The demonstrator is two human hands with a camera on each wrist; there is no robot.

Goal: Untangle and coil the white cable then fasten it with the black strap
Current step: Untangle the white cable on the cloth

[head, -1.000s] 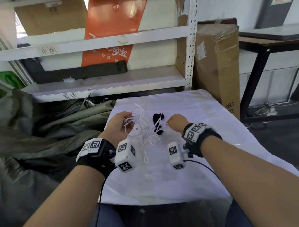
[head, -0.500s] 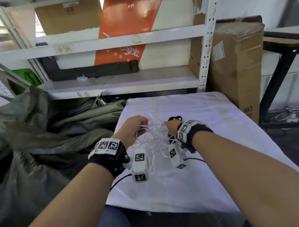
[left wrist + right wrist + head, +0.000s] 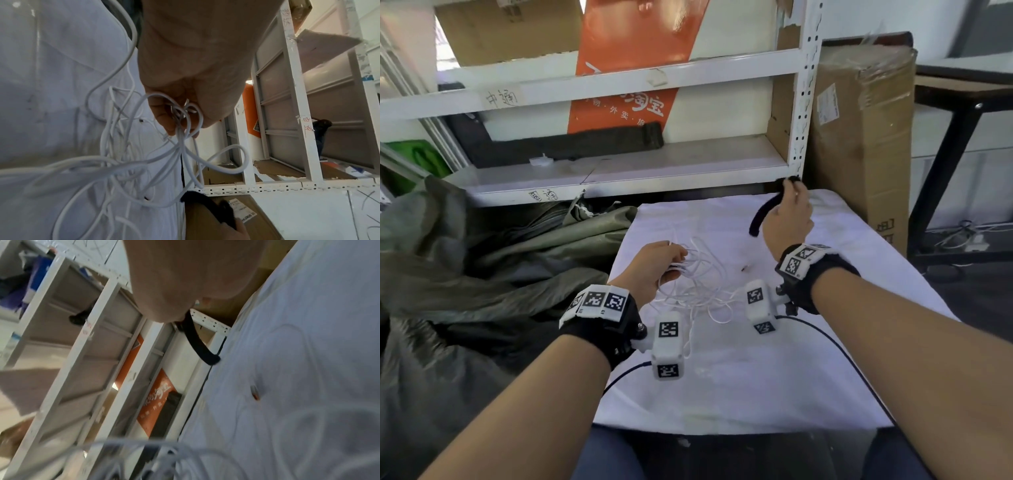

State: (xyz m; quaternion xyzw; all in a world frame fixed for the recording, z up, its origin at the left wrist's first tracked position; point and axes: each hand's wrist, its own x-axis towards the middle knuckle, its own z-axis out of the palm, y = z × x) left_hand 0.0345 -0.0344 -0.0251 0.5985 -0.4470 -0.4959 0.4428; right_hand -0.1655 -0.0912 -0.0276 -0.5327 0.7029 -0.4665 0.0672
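A thin white cable (image 3: 698, 284) lies in a loose tangle on the white-clothed table (image 3: 756, 377). My left hand (image 3: 664, 260) pinches a bunch of its loops at the tangle's left side; the left wrist view shows the strands (image 3: 180, 123) caught between the fingers. My right hand (image 3: 789, 212) is raised over the table's far right part and holds one end of the black strap (image 3: 762, 214). The strap (image 3: 197, 337) hangs down in a curve, clear of the cable.
A white metal shelf (image 3: 619, 171) stands behind the table with an orange sign (image 3: 633, 68). A tall cardboard box (image 3: 863, 137) is at the right and grey-green fabric (image 3: 482, 260) is heaped at the left. A small reddish bit (image 3: 744, 268) lies on the cloth.
My right hand has lifted the black strap off the table and carried it up and to the far right. My left hand still holds the cable bunch.
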